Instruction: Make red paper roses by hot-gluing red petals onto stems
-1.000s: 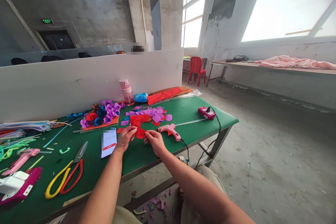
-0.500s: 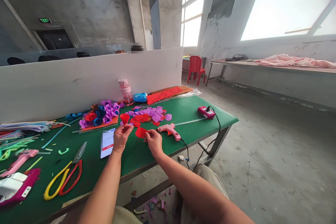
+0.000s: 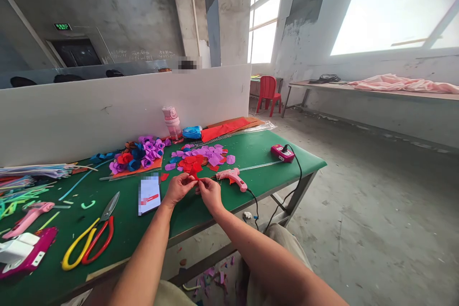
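My left hand (image 3: 180,189) and my right hand (image 3: 211,194) meet above the green table, fingertips pinched together on a red petal (image 3: 194,173). Whether both hold one petal or two overlapping ones cannot be made out. Just beyond them lies a pile of loose purple petals (image 3: 215,157) and red petals (image 3: 189,163). A pink glue gun (image 3: 232,178) rests close to the right of my right hand. To the left of my left hand are a small red piece (image 3: 164,177) and a phone (image 3: 149,194) with its screen lit.
Scissors (image 3: 102,229) with yellow and red handles lie at left, near a second pink glue gun (image 3: 30,219) and a power strip (image 3: 28,253). Finished paper flowers (image 3: 143,154) and a pink bottle (image 3: 172,124) stand by the white partition (image 3: 89,114). A cord hangs off the right side.
My left hand has moved right and slightly down to meet my right hand. The red petals, held apart before, are now brought together between the fingertips. My right hand has barely moved.
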The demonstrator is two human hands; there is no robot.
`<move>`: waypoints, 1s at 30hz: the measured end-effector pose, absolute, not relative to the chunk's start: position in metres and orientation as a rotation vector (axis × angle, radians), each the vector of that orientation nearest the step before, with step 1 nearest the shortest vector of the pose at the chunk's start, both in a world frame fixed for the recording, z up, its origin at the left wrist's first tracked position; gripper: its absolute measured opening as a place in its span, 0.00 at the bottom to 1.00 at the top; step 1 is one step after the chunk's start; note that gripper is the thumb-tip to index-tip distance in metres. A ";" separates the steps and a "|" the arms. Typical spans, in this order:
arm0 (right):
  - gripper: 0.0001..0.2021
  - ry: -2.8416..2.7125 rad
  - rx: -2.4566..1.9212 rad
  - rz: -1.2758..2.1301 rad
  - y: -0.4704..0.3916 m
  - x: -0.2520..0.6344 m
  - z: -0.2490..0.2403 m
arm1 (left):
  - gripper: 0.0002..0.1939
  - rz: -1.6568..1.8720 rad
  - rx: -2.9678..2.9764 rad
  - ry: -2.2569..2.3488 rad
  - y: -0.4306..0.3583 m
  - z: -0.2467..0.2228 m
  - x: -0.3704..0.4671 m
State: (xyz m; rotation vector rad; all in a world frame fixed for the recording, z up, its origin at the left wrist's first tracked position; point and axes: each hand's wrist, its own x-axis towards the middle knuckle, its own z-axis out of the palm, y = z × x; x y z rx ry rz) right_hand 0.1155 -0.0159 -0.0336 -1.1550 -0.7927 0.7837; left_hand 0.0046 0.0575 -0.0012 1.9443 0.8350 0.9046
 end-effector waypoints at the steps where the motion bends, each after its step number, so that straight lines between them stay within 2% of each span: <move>1: 0.08 -0.794 -1.150 0.788 -0.016 0.115 -0.034 | 0.06 0.915 1.933 0.841 0.058 -0.002 0.005; 30: 0.07 -0.764 -1.129 0.803 -0.021 0.116 -0.024 | 0.06 0.902 1.795 0.808 0.052 0.005 0.005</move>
